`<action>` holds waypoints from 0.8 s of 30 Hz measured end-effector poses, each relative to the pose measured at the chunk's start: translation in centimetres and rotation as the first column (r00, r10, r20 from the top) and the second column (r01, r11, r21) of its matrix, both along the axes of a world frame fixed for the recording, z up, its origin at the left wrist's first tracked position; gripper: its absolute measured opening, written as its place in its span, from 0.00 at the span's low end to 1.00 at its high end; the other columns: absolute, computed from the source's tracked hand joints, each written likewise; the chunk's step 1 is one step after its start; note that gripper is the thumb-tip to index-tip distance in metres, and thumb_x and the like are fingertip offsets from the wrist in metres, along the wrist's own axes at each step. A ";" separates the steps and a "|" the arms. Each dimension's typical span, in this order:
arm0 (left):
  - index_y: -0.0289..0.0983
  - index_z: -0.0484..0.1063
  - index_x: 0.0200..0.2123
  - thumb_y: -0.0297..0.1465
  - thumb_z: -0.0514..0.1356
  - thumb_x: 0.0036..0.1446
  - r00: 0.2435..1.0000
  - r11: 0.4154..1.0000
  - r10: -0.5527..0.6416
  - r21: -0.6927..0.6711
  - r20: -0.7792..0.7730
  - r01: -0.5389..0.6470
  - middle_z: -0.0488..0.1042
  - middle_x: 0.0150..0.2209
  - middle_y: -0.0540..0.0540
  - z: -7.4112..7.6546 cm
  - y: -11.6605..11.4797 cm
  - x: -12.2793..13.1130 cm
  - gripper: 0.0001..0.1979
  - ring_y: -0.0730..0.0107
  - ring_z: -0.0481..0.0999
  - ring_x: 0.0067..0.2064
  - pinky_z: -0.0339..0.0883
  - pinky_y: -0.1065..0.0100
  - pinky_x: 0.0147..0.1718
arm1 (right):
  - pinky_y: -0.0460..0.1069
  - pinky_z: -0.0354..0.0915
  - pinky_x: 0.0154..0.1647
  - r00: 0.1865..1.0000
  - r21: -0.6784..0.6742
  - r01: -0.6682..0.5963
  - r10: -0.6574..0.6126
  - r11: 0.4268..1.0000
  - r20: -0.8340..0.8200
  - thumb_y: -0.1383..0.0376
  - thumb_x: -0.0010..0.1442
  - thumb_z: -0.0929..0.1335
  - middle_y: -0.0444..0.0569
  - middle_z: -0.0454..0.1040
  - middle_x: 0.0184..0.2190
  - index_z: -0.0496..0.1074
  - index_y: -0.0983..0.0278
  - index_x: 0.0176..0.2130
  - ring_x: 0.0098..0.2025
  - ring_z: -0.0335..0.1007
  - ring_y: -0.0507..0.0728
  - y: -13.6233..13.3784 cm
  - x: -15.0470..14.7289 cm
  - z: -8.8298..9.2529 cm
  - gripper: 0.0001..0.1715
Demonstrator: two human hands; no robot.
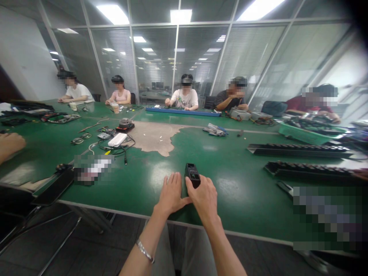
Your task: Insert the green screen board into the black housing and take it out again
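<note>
Near the front edge of the green table [161, 180], my right hand [205, 195] grips a small black box-shaped device [192, 174]. The thumb is along the device's left side and the fingers are on its right. Its far end has recessed openings; the near part is hidden by my hand. Just to the left, my left hand [171, 193] rests palm down on the tabletop with fingers stretched forward and holds nothing. Its thumb points toward my right hand.
Beyond my hands lie a white box [117, 140] with cables, a red-and-black part [125, 125] and gloves [215, 130]. At right are black slotted rails [304, 167] and a green basket [310, 135]. Several people sit across; another person's hand [11, 145] shows at left.
</note>
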State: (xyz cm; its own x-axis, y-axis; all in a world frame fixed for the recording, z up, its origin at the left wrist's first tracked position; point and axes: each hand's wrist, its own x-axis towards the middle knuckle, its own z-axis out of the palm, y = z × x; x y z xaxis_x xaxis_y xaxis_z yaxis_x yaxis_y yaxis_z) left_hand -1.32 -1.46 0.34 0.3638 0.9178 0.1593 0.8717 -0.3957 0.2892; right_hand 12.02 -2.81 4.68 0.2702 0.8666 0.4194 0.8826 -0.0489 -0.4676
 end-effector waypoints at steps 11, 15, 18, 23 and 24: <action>0.27 0.23 0.70 0.50 0.54 0.56 0.998 1.000 0.009 -0.005 0.059 -0.008 0.41 0.72 0.32 -0.3 0.1 0.1 0.55 0.47 0.43 0.72 0.37 0.46 0.68 | 0.50 0.60 0.37 0.999 -0.076 -0.002 0.004 0.997 0.036 0.50 0.62 0.64 0.54 0.72 0.38 0.71 0.65 0.42 0.38 0.71 0.59 -0.9 0.3 -1.9 0.21; 0.29 0.20 0.70 0.48 0.54 0.56 0.997 1.000 0.007 -0.002 0.073 -0.007 0.42 0.72 0.33 -0.3 0.0 0.1 0.55 0.47 0.43 0.72 0.36 0.46 0.68 | 0.50 0.61 0.37 0.999 -0.092 0.001 0.002 0.996 0.034 0.50 0.63 0.64 0.53 0.72 0.38 0.70 0.64 0.43 0.39 0.71 0.59 -1.1 0.3 -2.6 0.21; 0.29 0.21 0.70 0.47 0.54 0.57 0.997 1.000 0.002 0.006 0.072 -0.003 0.42 0.72 0.33 -0.3 0.0 0.1 0.54 0.47 0.44 0.72 0.36 0.46 0.68 | 0.50 0.62 0.38 1.000 -0.085 0.004 -0.002 0.996 0.025 0.50 0.63 0.63 0.54 0.72 0.39 0.70 0.65 0.46 0.39 0.72 0.60 -1.3 0.4 -2.9 0.23; 0.29 0.22 0.70 0.46 0.55 0.56 0.997 1.000 0.006 0.017 0.071 -0.007 0.44 0.72 0.32 -0.5 0.0 0.2 0.54 0.48 0.45 0.72 0.36 0.47 0.68 | 0.52 0.63 0.41 1.000 -0.052 -0.005 0.005 0.999 0.000 0.46 0.61 0.64 0.60 0.71 0.46 0.64 0.69 0.58 0.45 0.72 0.63 -1.3 0.5 -3.2 0.36; 0.29 0.22 0.70 0.46 0.55 0.56 0.998 1.000 0.004 0.017 0.066 -0.005 0.44 0.72 0.32 -0.5 0.0 0.2 0.54 0.48 0.45 0.72 0.36 0.47 0.68 | 0.53 0.63 0.41 1.000 -0.046 0.000 0.000 0.999 -0.003 0.45 0.61 0.64 0.61 0.71 0.48 0.62 0.69 0.60 0.46 0.72 0.64 -1.3 0.6 -3.2 0.40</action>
State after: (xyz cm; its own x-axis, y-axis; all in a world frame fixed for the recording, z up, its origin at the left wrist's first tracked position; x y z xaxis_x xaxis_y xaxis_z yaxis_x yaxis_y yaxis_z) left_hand -1.15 -1.42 -0.14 0.3477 0.9163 0.1987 0.8528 -0.3971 0.3393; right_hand 12.62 -4.10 1.44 0.2718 0.8850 0.3780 0.8810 -0.0709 -0.4677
